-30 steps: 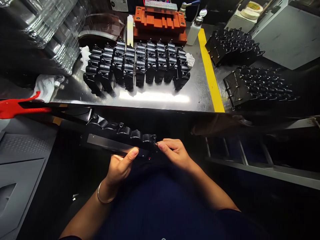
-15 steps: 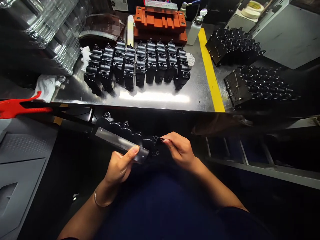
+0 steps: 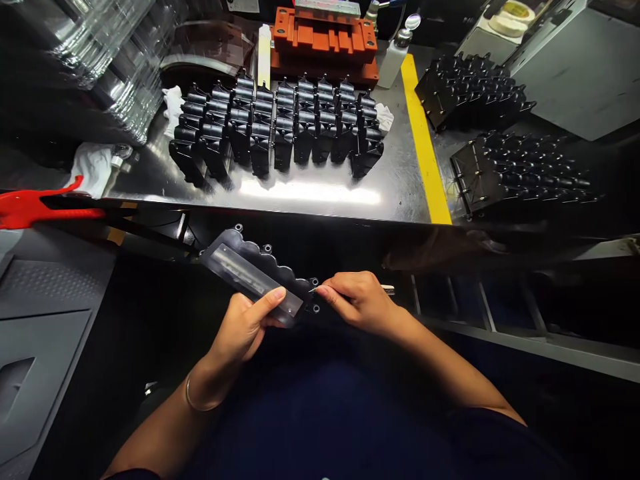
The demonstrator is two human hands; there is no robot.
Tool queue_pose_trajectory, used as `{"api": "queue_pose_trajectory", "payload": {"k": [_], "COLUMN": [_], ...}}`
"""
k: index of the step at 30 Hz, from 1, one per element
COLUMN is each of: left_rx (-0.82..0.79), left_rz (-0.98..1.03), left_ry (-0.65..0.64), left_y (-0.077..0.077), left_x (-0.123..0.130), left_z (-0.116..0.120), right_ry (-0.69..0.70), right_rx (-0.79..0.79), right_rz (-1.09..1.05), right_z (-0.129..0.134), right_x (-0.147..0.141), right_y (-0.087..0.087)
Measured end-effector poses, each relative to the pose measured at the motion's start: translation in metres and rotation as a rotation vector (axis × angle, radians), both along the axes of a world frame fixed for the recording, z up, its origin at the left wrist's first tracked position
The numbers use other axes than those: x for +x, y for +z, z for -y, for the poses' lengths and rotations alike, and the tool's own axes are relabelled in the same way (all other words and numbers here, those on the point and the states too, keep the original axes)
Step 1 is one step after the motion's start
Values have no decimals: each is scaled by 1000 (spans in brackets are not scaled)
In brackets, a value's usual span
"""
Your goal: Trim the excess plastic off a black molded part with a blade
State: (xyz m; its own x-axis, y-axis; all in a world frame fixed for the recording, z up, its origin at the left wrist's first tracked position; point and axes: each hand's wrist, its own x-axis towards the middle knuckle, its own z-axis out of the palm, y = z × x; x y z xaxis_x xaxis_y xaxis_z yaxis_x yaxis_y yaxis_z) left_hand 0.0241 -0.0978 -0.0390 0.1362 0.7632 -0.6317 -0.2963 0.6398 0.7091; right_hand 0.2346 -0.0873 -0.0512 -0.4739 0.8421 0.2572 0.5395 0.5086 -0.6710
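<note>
My left hand (image 3: 250, 320) grips a black scalloped part (image 3: 287, 272) by its lower edge, thumb on the flat metallic strip (image 3: 240, 272) along its face. Small ring lugs stick out from the part's upper and right edges. At the part's right end, my right hand (image 3: 357, 298) is closed in a pinch round a thin pointed tool (image 3: 388, 289), its fine tip at the edge near a lug. Most of the tool is hidden by the fingers.
Rows of black ribbed parts (image 3: 285, 127) stand on the metal bench (image 3: 320, 203), before an orange fixture (image 3: 325, 41) and a white bottle (image 3: 394, 61). More black parts (image 3: 530, 167) lie right of the yellow strip (image 3: 425, 147). Red tool (image 3: 45, 205) at left.
The black part has shifted a little right and tilted, so its face catches more light. My right hand has turned slightly, and the tool's back end now shows behind it.
</note>
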Motion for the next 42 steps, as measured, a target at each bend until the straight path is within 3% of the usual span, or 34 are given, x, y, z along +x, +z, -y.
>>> {"api": "queue_pose_trajectory", "payload": {"k": [7,11,13,16,18,22,25,31,42], "left_rx": [19,14,-15,-78,-108,-164,-205,-241,-239], "left_rz": [-5,23,42,77,94,129,157,183,209], "left_ry": [29,41,-1,-72,-92,-151,-175,-172,-146], "left_y": [0,-2,-4,-5,-6,-6,-6,-9,-14], "left_x": [4,5,4,0,-4,-9,-7,1,1], "left_z": [-3,-2,-3,-9,-14,-21,-20,-20,-22], "right_ry": [-86,-59,83,447,515,286,290,349,293], "right_rx": [98,-10,-131,-252,-150,329,493,566,577], "right_rz": [72,67,62,138,234,415,462,349,338], "right_z": [1,-1,-4,-9,-11,-16,-20,-22,-22], "right_x": [0,0,6,17,22,20,14,12,13], "right_y": [-2,-2,4,17,24,24,17,10,11]}}
